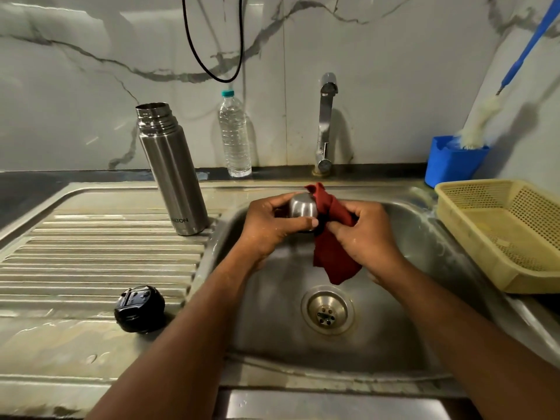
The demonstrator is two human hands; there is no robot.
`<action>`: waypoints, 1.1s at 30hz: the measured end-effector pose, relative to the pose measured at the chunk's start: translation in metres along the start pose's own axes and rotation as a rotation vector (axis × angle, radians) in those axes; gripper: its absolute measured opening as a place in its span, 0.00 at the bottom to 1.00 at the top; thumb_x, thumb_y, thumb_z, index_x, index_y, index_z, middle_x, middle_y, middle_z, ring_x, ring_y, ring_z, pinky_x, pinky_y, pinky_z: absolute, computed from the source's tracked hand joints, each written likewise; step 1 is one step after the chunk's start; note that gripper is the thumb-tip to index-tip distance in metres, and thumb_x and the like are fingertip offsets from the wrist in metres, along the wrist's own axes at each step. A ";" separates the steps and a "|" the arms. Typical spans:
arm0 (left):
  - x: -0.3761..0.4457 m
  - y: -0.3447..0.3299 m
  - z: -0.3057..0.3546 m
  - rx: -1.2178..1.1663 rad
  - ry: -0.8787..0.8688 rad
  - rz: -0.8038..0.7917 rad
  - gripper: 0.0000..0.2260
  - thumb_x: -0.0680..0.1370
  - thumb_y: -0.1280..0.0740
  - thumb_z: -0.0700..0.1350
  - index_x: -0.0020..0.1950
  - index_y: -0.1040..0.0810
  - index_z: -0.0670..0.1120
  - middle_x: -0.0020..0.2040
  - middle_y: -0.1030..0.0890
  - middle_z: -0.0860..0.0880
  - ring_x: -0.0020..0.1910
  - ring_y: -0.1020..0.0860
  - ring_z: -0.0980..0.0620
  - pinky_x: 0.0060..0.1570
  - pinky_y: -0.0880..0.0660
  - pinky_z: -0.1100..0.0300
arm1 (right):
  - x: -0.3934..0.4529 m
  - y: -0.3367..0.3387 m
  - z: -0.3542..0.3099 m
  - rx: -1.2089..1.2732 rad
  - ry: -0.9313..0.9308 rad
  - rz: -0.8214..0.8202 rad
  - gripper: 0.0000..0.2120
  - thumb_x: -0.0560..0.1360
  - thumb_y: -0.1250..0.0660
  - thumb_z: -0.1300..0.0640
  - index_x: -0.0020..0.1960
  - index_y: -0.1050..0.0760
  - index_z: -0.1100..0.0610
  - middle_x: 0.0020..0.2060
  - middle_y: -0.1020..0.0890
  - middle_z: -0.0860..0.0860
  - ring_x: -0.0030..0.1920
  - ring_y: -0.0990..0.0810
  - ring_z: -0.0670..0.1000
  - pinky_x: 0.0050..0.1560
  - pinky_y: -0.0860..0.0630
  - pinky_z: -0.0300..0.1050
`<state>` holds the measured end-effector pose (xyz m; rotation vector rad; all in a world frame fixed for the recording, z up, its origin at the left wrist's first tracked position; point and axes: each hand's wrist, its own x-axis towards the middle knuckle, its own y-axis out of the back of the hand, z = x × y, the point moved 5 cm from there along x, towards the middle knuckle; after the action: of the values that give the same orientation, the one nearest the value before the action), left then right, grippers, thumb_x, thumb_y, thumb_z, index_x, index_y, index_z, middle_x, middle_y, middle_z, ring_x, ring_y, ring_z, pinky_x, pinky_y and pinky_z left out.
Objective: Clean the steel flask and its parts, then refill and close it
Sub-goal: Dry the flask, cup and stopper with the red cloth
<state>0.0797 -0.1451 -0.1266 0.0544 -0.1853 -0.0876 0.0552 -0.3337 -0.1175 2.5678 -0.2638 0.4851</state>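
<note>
Plainly, the biggest risk is a slip: the steel cup lid [303, 212] is smooth, both hands look wet, and it is held in the air over the sink basin [409, 237], so a loose hold could let it drop and clatter toward the drain [327, 310]. A second risk, as I judge it, is that the red cloth [331, 253] only reaches part of the cup, leaving the inside damp before the parts go back together.

The left hand [269, 228] comes in from the near left, forearm angled up toward the far side, fingers wrapped over the top of the cup and thumb pressed under it, clamping it sideways. The right hand [363, 234] mirrors it from the near right, fingers and thumb pinching a bunch of the cloth against the cup's mouth, with the rest of the cloth hanging down.

On the drainboard [100, 253] to the left, the open steel flask [171, 171] stands upright at the far edge, well apart from the black stopper [139, 309] lying nearer. A water bottle [235, 134] stands against the far wall.
</note>
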 end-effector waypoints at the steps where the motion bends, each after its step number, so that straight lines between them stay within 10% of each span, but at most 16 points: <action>1: 0.000 -0.001 0.001 0.013 -0.020 -0.009 0.22 0.68 0.18 0.33 0.59 0.14 0.47 0.53 0.11 0.47 0.54 0.13 0.48 0.60 0.17 0.48 | 0.002 0.002 0.001 0.007 0.001 0.006 0.06 0.72 0.26 0.63 0.46 0.14 0.54 0.36 0.15 0.49 0.39 0.17 0.51 0.45 0.17 0.55; 7: 0.002 0.013 0.003 0.075 -0.107 0.108 0.25 0.66 0.17 0.31 0.61 0.14 0.45 0.53 0.11 0.48 0.55 0.13 0.49 0.59 0.17 0.52 | -0.005 -0.002 -0.027 -0.044 0.235 -0.003 0.20 0.70 0.25 0.68 0.60 0.15 0.53 0.49 0.16 0.48 0.47 0.19 0.44 0.49 0.26 0.27; 15: -0.006 -0.009 0.009 0.467 -0.154 0.026 0.23 0.66 0.15 0.41 0.55 0.16 0.56 0.47 0.16 0.62 0.48 0.18 0.66 0.49 0.24 0.75 | -0.002 0.003 -0.014 -0.011 0.094 -0.062 0.22 0.73 0.29 0.70 0.60 0.15 0.49 0.49 0.14 0.42 0.49 0.17 0.40 0.50 0.21 0.33; 19: -0.002 0.013 0.004 0.399 -0.136 0.138 0.20 0.65 0.15 0.38 0.46 0.17 0.58 0.39 0.18 0.64 0.40 0.19 0.72 0.44 0.23 0.72 | -0.009 -0.013 -0.034 -0.007 0.268 -0.202 0.31 0.69 0.32 0.75 0.67 0.18 0.51 0.63 0.17 0.45 0.65 0.21 0.39 0.67 0.29 0.30; 24: -0.001 0.005 0.007 0.334 -0.122 0.112 0.28 0.60 0.12 0.43 0.58 0.15 0.49 0.50 0.12 0.55 0.51 0.14 0.58 0.56 0.17 0.59 | 0.004 0.002 -0.005 0.019 0.056 -0.116 0.25 0.74 0.30 0.71 0.64 0.17 0.47 0.50 0.13 0.44 0.52 0.16 0.45 0.54 0.19 0.42; 30: 0.002 0.014 0.002 0.295 -0.127 0.159 0.22 0.62 0.13 0.39 0.54 0.13 0.48 0.47 0.11 0.53 0.48 0.13 0.57 0.57 0.16 0.52 | -0.007 -0.007 -0.037 0.015 0.280 -0.176 0.33 0.71 0.33 0.76 0.70 0.21 0.52 0.67 0.19 0.47 0.68 0.24 0.41 0.69 0.30 0.32; 33: 0.000 0.006 0.004 0.261 -0.118 0.110 0.25 0.61 0.12 0.41 0.56 0.13 0.47 0.49 0.11 0.52 0.50 0.13 0.54 0.58 0.16 0.49 | 0.000 0.001 -0.028 0.032 0.162 -0.103 0.29 0.72 0.32 0.74 0.67 0.18 0.49 0.59 0.15 0.46 0.60 0.18 0.43 0.61 0.21 0.36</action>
<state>0.0793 -0.1389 -0.1222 0.2997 -0.3164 0.0434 0.0466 -0.3201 -0.0945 2.5404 -0.0664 0.6587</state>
